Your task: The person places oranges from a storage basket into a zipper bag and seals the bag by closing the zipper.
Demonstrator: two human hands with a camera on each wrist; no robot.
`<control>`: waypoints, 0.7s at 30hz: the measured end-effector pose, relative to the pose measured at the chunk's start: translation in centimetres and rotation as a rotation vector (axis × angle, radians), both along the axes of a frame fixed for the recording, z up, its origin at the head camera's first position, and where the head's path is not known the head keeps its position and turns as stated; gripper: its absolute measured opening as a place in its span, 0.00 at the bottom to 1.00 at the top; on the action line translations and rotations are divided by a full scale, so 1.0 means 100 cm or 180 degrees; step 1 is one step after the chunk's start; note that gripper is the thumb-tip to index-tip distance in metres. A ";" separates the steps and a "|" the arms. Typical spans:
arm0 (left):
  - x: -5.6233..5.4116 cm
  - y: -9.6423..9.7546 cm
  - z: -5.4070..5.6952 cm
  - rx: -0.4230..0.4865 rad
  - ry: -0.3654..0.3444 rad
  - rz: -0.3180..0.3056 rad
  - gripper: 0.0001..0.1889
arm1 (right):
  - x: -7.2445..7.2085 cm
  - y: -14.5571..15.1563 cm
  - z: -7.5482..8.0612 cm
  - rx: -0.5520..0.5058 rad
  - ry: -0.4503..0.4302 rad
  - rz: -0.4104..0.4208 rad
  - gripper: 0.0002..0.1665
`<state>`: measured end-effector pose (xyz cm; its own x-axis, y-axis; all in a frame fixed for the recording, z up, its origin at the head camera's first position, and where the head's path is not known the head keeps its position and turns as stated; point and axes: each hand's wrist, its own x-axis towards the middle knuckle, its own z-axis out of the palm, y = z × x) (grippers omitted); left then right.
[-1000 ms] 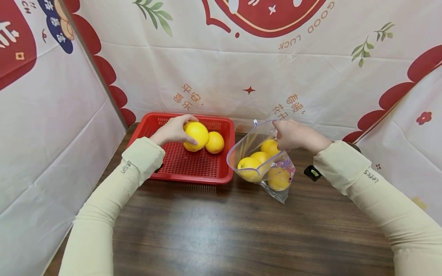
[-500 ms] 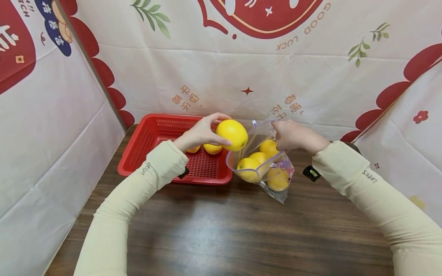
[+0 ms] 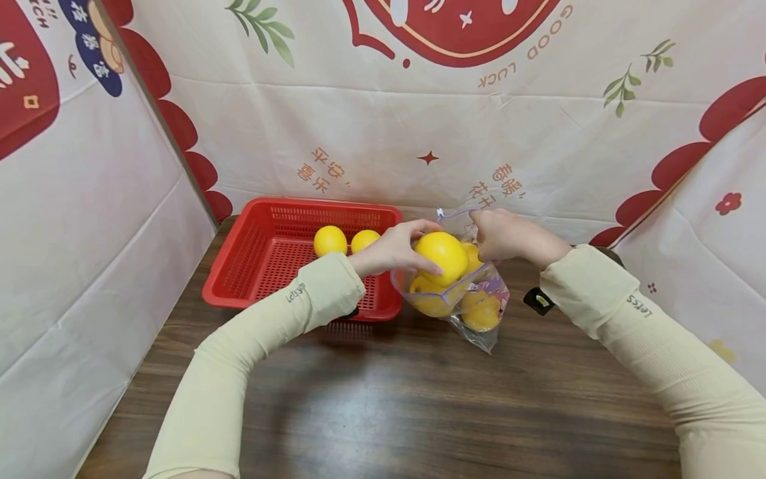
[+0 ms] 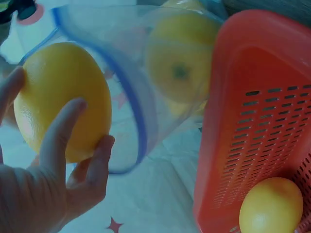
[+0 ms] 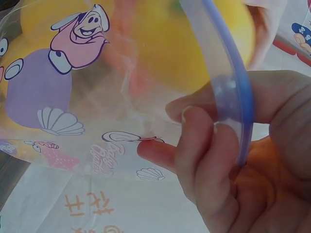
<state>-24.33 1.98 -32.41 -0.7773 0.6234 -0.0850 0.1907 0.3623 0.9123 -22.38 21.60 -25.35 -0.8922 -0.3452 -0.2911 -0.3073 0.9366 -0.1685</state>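
My left hand [image 3: 395, 251] grips a yellow orange [image 3: 443, 256] with thumb and fingers spread around it, right at the mouth of a clear zip bag [image 3: 492, 286]. In the left wrist view this orange [image 4: 63, 104] overlaps the bag's blue-purple zip edge [image 4: 131, 97]. My right hand [image 3: 517, 234] pinches the bag's rim, keeping its mouth wide. From the right wrist, the thumb and curled fingers [image 5: 204, 150] show on both sides of the zip strip [image 5: 240, 102]. Inside the cartoon-printed bag lie several oranges [image 3: 429, 301], partly hidden by the held one.
Left of the bag stands a red perforated plastic basket [image 3: 230, 266] holding two oranges [image 3: 330, 241], one partly behind my left wrist. Both are on a dark wooden table [image 3: 419, 399]. A white printed cloth [image 3: 371, 133] rises behind and along both sides.
My left hand has lifted the orange out of the basket and carried it right to the bag's mouth. My right hand has stayed at the bag's rim.
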 end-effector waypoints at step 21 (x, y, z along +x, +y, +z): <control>-0.005 0.010 0.006 -0.0735 0.0873 -0.0171 0.45 | -0.004 0.008 0.006 -0.0136 -0.0123 -0.0140 0.44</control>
<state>-24.78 2.95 -31.85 -0.7573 0.6528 -0.0213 0.4414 0.5356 0.7199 -22.75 22.43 -24.79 -0.8952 -0.3188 -0.3115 -0.2586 0.9407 -0.2194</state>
